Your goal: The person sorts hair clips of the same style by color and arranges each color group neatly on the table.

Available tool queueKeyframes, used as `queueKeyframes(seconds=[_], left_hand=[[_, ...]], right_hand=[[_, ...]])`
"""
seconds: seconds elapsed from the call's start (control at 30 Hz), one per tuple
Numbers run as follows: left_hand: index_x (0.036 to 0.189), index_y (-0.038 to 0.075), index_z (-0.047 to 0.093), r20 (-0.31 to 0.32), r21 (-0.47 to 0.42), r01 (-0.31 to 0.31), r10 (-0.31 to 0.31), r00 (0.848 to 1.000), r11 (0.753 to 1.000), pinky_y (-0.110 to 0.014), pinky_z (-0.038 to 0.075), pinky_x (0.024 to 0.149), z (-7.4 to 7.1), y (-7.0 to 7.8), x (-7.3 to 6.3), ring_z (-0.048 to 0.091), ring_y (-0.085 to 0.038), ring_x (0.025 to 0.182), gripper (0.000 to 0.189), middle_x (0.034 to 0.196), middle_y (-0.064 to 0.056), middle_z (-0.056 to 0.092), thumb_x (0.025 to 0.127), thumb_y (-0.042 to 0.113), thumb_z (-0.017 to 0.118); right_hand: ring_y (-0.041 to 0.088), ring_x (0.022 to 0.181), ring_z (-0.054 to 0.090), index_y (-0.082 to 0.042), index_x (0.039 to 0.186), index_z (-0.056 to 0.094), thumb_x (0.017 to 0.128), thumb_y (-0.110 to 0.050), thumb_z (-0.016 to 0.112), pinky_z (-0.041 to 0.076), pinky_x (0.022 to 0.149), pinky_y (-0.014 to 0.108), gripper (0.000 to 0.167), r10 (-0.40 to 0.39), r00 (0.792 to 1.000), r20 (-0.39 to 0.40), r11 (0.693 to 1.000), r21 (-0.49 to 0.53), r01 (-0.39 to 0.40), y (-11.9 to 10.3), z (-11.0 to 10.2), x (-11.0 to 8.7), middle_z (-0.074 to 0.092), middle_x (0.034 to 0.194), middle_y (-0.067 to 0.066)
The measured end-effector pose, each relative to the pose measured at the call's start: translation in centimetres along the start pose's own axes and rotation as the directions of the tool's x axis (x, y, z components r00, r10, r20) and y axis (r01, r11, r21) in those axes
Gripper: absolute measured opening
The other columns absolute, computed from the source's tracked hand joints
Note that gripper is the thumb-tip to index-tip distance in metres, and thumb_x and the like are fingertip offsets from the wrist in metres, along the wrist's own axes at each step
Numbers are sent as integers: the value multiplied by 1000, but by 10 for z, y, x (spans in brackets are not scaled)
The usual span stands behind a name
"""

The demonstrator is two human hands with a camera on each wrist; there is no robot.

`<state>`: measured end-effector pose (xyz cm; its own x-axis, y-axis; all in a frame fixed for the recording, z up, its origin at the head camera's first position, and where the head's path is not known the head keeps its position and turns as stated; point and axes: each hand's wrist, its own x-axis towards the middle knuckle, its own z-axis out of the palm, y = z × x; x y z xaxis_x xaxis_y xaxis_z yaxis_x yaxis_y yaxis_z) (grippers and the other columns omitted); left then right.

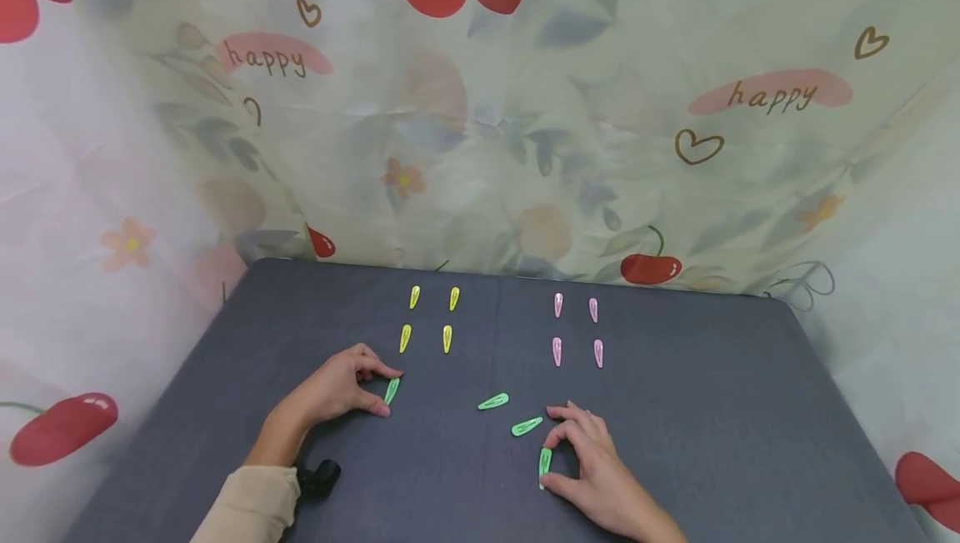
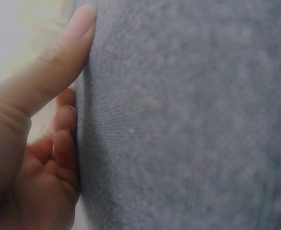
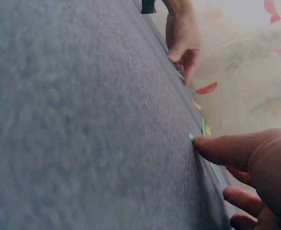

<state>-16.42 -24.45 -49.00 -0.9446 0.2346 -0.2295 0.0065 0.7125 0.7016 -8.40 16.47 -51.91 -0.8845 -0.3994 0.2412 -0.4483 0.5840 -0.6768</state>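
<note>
In the head view my left hand (image 1: pixel 335 386) holds a green snap hair clip (image 1: pixel 392 391) by its two ends, between thumb and forefinger, at the table surface. My right hand (image 1: pixel 594 470) pinches another green hair clip (image 1: pixel 545 466) the same way, nearer the front. Between the hands lie two more green clips, one slanting (image 1: pixel 493 401) and one close to the right fingertips (image 1: pixel 527 426). The left wrist view shows the thumb (image 2: pixel 59 60) along the cloth, its clip hidden. A green tip (image 3: pixel 192 137) pokes out by the right thumb in the right wrist view.
Several yellow hair clips (image 1: pixel 406 339) lie in two rows beyond the left hand. Several pink ones (image 1: pixel 557 351) form two rows further right. Dark grey cloth covers the table (image 1: pixel 705 426). A printed curtain (image 1: pixel 495 151) hangs behind and along both sides.
</note>
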Motion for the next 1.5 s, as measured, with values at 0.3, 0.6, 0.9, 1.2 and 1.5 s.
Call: queueKeyframes(seconds=[0.3, 0.6, 0.9, 1.2, 1.5], left_hand=[[112, 31, 80, 4, -7, 9, -9, 1000, 1000, -28, 40, 79, 0, -2, 0, 50, -16, 92, 50, 105, 1, 58, 65, 31, 96], [113, 30, 80, 5, -4, 5, -5, 1000, 1000, -28, 41, 80, -1, 2, 0, 51, -15, 92, 49, 105, 1, 59, 66, 31, 95], [112, 31, 80, 9, -17, 10, -10, 1000, 1000, -28, 41, 80, -1, 0, 0, 51, -16, 92, 50, 105, 1, 58, 65, 32, 96], [112, 33, 80, 3, -5, 13, -13, 1000, 1000, -30, 41, 82, -1, 1, 2, 51, -15, 93, 50, 105, 2, 58, 65, 33, 96], [111, 31, 80, -5, -17, 22, -22, 1000, 1000, -29, 40, 79, 0, 1, 0, 50, -16, 91, 49, 104, 1, 58, 65, 29, 96]], right_hand=[[32, 130, 50, -35, 85, 58, 74, -12, 88, 34, 100, 56, 40, 19, 1000, 9, 999, -39, -18, -16, 2, 3, 62, 134, 3], [17, 120, 49, -36, 84, 55, 83, -18, 83, 43, 96, 38, 33, -77, 993, 95, 993, -83, 85, -31, -10, 11, 61, 132, -2], [0, 85, 63, -24, 88, 60, 89, -11, 77, 53, 76, 22, 22, -154, 974, 168, 984, 110, 137, -41, -19, 41, 70, 94, -9], [-1, 65, 60, -18, 89, 68, 91, -15, 76, 53, 64, 20, 9, 14, 982, 186, 972, 229, -57, -43, 3, 85, 70, 79, -6], [1, 62, 59, -17, 88, 72, 89, -17, 77, 49, 60, 20, 6, 104, 987, 120, 974, 187, -125, -51, 35, 121, 70, 77, -5]])
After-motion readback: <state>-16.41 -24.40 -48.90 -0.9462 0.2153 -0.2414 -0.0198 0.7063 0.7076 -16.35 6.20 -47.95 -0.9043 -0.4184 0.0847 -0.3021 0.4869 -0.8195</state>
